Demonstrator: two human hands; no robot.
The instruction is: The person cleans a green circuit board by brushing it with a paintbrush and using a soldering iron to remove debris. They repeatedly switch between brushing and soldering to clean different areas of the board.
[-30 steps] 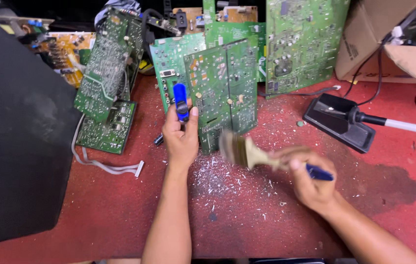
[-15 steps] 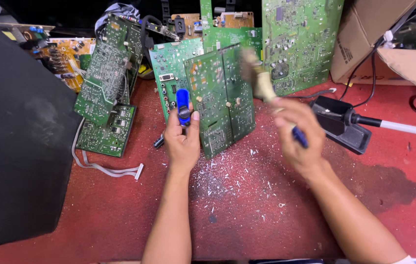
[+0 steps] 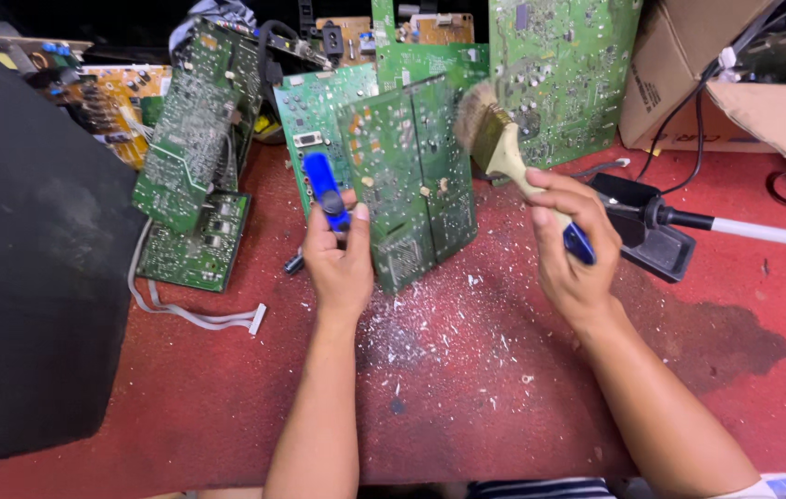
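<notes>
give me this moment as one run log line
left hand: holds green circuit board and blue tool | right hand: holds paintbrush, bristles at board's upper right edge | white debris on red table

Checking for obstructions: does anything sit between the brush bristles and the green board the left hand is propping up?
Nothing visible. The paintbrush in the right hand has its bristles at the upper right edge of the circuit board, which the left hand props up.
</notes>
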